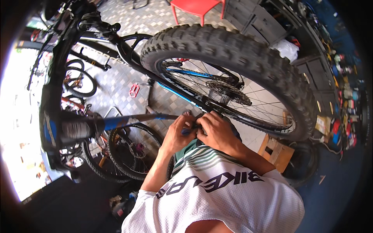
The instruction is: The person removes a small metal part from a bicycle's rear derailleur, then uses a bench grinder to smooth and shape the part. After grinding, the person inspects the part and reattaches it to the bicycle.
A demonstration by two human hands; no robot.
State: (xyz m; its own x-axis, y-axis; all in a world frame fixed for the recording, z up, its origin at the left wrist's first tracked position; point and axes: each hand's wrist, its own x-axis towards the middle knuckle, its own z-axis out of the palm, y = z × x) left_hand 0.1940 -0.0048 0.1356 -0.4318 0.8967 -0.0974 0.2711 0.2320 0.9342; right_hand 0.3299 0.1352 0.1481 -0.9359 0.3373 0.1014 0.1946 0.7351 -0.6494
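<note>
Both of my hands meet in front of my waist, close to the lower side of a bicycle's rear wheel. My left hand (179,132) is closed, its fingers bent round something small and dark, with a bit of blue beside them. Right next to it, my right hand (213,127) is closed too, thumb and fingers pinched near the frame end by the wheel hub. What the fingertips hold is hidden. The knobby black tire (233,44) fills the upper middle. Inside it show the spokes and a cassette (229,93). The black and blue frame (171,90) runs off to the upper left.
A repair stand (54,116) rises at the left, its blue arm (128,120) reaching toward my hands. More bicycle wheels (134,151) stand below it. A red chair (198,7) is at the far side. Dark cabinets (268,25) and a cluttered bench (347,89) line the right, with a wooden box (276,153) nearer.
</note>
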